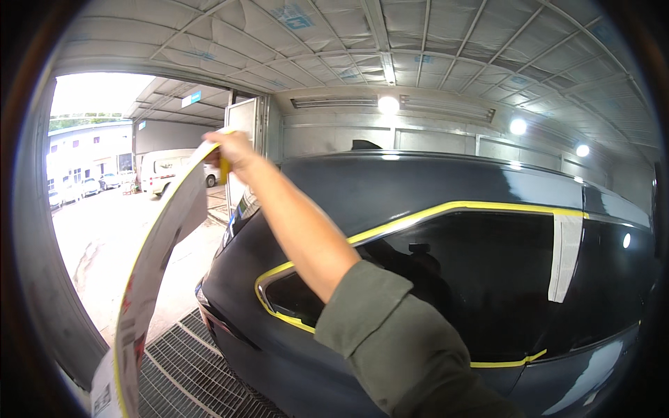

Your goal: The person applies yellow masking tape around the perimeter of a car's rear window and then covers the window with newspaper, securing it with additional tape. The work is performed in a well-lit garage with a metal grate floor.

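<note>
Holding high at the left of the view, the person's bare right hand has its fingers closed around the upper end of a long strip of pale printed paper edged in yellow tape. The hand is blurred, so the exact placing of the fingertips is hard to make out. The left hand is out of view, and whether it grips anything cannot be told.

The paper strip hangs in a curve from the right hand down to the lower left, well apart from the dark grey car and partly over the metal floor grating. Good handling here would mean a light pinch near the end, with the yellow side kept from curling onto the paper, where it could stick and crease. A slight, even tension should flatten the curve; a hard tug could tear the sheet. The lower end is best kept clear of the grating, since dirt would weaken the tape.

Yellow tape along the upper window trim and a white paper piece hanging over the dark glass deserve care too: the rolled olive-green sleeve should not brush them.
</note>
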